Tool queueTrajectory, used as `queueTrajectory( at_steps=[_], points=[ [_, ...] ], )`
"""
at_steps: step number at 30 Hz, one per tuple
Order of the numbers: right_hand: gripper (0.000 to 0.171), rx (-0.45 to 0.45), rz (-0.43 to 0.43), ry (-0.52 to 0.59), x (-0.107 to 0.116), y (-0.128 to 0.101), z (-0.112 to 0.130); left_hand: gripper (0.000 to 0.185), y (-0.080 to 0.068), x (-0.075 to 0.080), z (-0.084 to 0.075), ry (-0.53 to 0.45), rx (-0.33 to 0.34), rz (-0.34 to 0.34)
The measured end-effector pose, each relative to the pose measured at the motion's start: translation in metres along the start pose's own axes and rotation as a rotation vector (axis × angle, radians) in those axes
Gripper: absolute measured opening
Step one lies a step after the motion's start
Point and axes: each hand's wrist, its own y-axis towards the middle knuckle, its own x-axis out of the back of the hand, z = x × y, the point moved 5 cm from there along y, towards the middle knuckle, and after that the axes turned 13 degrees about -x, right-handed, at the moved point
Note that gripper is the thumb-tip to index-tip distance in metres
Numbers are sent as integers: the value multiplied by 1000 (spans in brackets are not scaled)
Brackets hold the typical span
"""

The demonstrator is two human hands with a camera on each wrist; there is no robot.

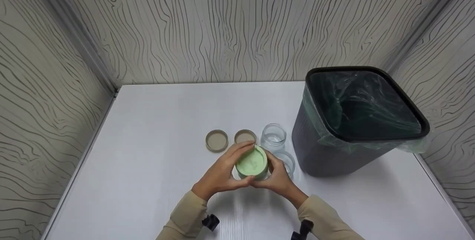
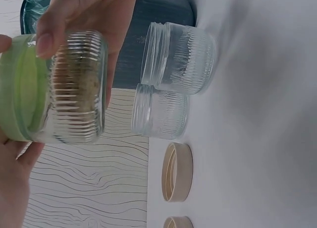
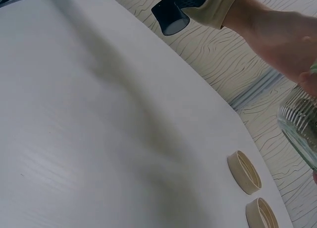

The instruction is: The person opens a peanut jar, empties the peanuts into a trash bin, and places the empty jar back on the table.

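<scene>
Both hands hold a ribbed glass jar [image 2: 79, 94] with a light green lid [image 1: 252, 162], raised above the table. My left hand [image 1: 220, 173] curls round its left side, fingers and thumb at the lid. On the right side, my right hand [image 1: 276, 175] grips it, its thumb lying just below the lid in the left wrist view. Something brownish shows through the glass. Beyond the hands stand two lidless clear jars, one [image 1: 274, 136] behind the other [image 1: 288, 162], which my right hand partly hides. Two beige lids, one left [image 1: 216, 141] and one right [image 1: 245, 136], lie hollow side up.
A large dark bin [image 1: 326, 158] lined with a greenish plastic bag [image 1: 341, 84] stands on the right of the white table [image 1: 156, 121]. Patterned wall panels [image 1: 207, 28] enclose the table at the back and both sides.
</scene>
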Motion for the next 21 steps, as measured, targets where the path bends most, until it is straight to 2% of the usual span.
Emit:
queueTrajectory(
  at_steps=[7,11,15,21],
  points=[
    [87,-4,-9,8,-1,0,1,77,2,3,0,105,-12,-89],
    [88,-13,-15,13,-2,0,0,80,3,3,0,180,-16,-99],
    [88,17,-14,18,-1,0,1,84,3,3,0,183,-18,-66],
    [87,30,-3,10,0,-1,-1,80,3,2,-2,134,-83,15]
  ],
)
